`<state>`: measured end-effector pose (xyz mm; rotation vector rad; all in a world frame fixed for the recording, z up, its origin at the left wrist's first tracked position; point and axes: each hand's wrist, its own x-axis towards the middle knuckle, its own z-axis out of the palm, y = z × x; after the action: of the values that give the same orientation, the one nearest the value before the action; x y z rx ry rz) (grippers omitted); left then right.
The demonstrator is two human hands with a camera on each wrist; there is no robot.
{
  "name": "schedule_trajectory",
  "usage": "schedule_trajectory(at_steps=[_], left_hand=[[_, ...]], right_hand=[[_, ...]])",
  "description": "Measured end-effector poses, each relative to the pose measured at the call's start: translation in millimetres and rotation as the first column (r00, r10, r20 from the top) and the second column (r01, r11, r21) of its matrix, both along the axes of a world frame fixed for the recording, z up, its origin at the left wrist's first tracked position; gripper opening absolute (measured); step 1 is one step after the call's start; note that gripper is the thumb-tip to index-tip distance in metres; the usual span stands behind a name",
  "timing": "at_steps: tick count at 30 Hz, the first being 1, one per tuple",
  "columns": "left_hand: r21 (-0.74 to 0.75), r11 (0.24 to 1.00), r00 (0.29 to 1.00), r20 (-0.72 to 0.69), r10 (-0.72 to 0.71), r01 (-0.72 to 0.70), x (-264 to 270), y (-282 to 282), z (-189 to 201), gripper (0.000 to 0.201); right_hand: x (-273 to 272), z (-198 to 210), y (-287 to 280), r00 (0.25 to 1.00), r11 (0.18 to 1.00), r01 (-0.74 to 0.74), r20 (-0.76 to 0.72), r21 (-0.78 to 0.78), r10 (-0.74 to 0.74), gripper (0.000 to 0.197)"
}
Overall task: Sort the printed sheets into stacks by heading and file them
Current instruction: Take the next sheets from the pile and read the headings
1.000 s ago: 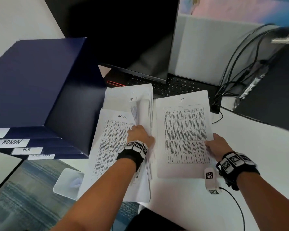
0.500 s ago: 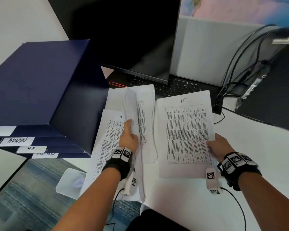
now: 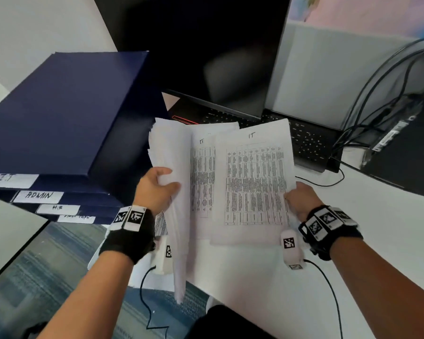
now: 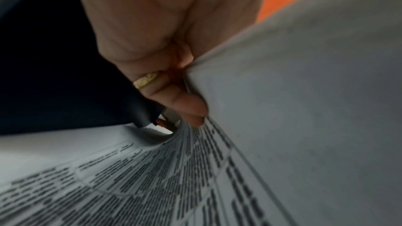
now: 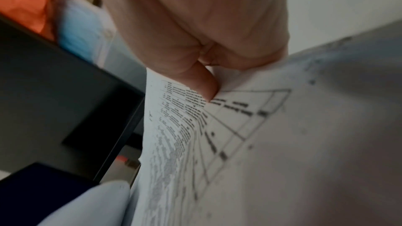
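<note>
Where the left hand (image 3: 154, 189) folds the sheets (image 3: 174, 192), headings hidden, fingertips tucked behind.

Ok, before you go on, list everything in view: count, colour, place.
Lifted bundle of sheets: one, white, raised on edge, left of centre.
IT sheet: one, white with black table print, on the right, overlapping the laptop's front edge.
Second IT sheet: one, white, partly covered, between those two.
Folders: a stack, navy; four white labels show, the upper ones reading IT, ADMIN, HR; left.
Laptop: one, black, behind the papers.
Cables: several, black, far right.
Desk: one, white.
Left hand: grips the lifted bundle.
Right hand: pinches the IT sheet's right edge.
</note>
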<state>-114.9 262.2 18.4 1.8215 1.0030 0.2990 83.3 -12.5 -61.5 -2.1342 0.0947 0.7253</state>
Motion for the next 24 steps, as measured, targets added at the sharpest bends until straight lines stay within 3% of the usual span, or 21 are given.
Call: schedule_trajectory(at_steps=[4,12,18,20,23,24], left_hand=[[-0.034,0.999,0.999,0.053,-0.008,0.010,-5.5,7.3,6.4,0.031],[-0.032,0.998,0.995,0.077,-0.059,0.062,-1.3,9.4,0.2,0.028],[0.017,0.995,0.995,0.019,-0.101,0.100,5.8,2.2,-20.7,0.030],[0.028,0.992,0.992,-0.002,-0.125,0.125,8.6,-2.5,-27.7,0.030],[0.026,0.978,0.978,-0.027,-0.206,0.207,14.6,-14.0,-36.7,0.033],[0.007,0.972,0.972,-0.018,-0.234,0.235,16.6,-19.2,-37.4,0.038]], right_hand=[[-10.1,10.2,51.7,0.997,0.996,-0.076,0.002,-0.039,0.076,0.044],[-40.7,15.7,135.0,0.988,0.988,-0.149,-0.037,-0.030,0.148,0.039],[-57.3,15.4,150.3,0.976,0.982,-0.190,-0.106,0.012,0.190,0.051],[-51.3,9.6,144.7,0.982,0.985,-0.167,-0.083,0.050,0.171,0.046],[-43.5,11.7,133.6,0.991,0.990,-0.130,-0.021,0.049,0.132,0.019],[-43.3,14.4,130.4,0.993,0.992,-0.115,-0.029,0.047,0.116,0.024]])
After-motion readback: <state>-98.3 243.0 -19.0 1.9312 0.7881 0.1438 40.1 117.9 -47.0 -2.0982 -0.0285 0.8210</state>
